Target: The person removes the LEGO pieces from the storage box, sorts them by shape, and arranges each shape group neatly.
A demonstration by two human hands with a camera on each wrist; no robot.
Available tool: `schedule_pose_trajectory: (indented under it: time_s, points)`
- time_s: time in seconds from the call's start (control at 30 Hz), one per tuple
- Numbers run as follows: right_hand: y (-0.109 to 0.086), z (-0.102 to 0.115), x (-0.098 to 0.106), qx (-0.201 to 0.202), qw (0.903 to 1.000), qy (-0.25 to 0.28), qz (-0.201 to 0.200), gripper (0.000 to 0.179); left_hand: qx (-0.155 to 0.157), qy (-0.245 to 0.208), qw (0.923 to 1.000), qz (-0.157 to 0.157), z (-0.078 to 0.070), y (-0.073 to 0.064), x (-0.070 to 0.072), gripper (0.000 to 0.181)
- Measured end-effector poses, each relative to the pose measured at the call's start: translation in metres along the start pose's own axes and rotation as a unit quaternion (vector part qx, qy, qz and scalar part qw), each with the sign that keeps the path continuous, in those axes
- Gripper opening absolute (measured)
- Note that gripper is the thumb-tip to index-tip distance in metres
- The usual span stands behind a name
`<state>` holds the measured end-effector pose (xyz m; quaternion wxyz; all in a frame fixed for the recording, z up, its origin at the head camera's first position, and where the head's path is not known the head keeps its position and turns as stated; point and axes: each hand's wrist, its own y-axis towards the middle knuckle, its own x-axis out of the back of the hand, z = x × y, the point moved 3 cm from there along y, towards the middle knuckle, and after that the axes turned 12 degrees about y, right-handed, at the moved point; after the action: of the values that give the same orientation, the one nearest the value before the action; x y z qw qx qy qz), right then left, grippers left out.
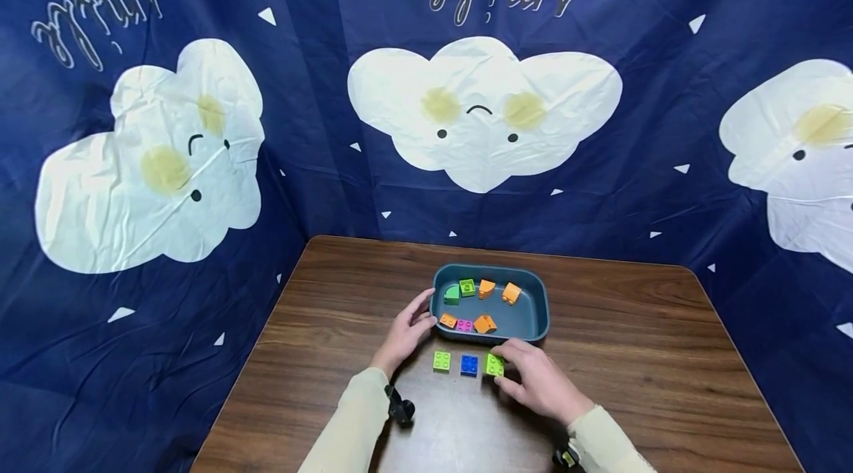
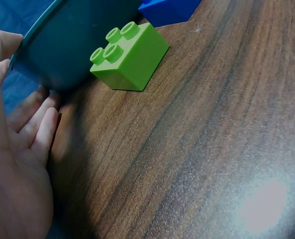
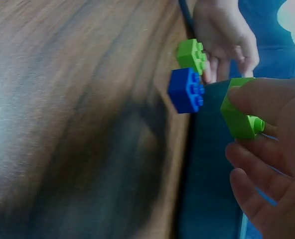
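Three bricks line up in the head view, on the side of the tray point(image 1: 523, 319) away from the far edge of the desk point(image 1: 633, 317): left green brick point(image 1: 442, 361), blue brick point(image 1: 469, 365), right green brick point(image 1: 494, 364). The tray lies near the middle of that edge, with seven more pieces point(image 1: 485, 323) in it. My left hand point(image 1: 408, 326) is at the tray's left end; my right hand point(image 1: 540, 380) holds the right green brick. The two hands are apart.

From the left wrist, I see my left hand loosely spread, one bent digit at the rim, the other fingers down by the tray's outer wall, no brick in it. The left green brick stands just beside the tray.

From the right wrist, my thumb presses one side of the right green brick, pinching it against fingers behind; two others hang off it. I can't tell whether it's clear of the desk. I judge it light, stiff plastic, a bit slick, hardly fragile; opposite flat walls, below the studs, look the best hold.
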<state>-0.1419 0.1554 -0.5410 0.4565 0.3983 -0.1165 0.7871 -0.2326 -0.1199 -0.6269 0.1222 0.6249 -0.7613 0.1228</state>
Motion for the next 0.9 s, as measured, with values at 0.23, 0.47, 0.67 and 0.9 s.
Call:
schedule_pose_trajectory:
  time_s: [0.23,0.47,0.67,0.9]
  points:
    - [-0.004,-0.021,-0.016,-0.013,0.9999,0.005,-0.003,0.034,0.007,0.001,1.0000,0.005,-0.002,-0.001,0.000,0.059]
    - [-0.004,-0.040,-0.027,-0.023,0.9996,0.001,-0.013,0.032,0.007,0.000,1.0000,0.001,-0.003,-0.001,0.000,0.058]
    - [-0.002,-0.046,-0.031,-0.035,0.9994,-0.001,-0.004,0.033,0.009,-0.004,0.9999,-0.005,-0.003,-0.002,-0.001,0.059]
    - [0.000,-0.045,-0.032,-0.034,0.9994,-0.005,0.003,0.033,0.007,0.007,0.9999,-0.004,-0.003,-0.002,-0.001,0.058]
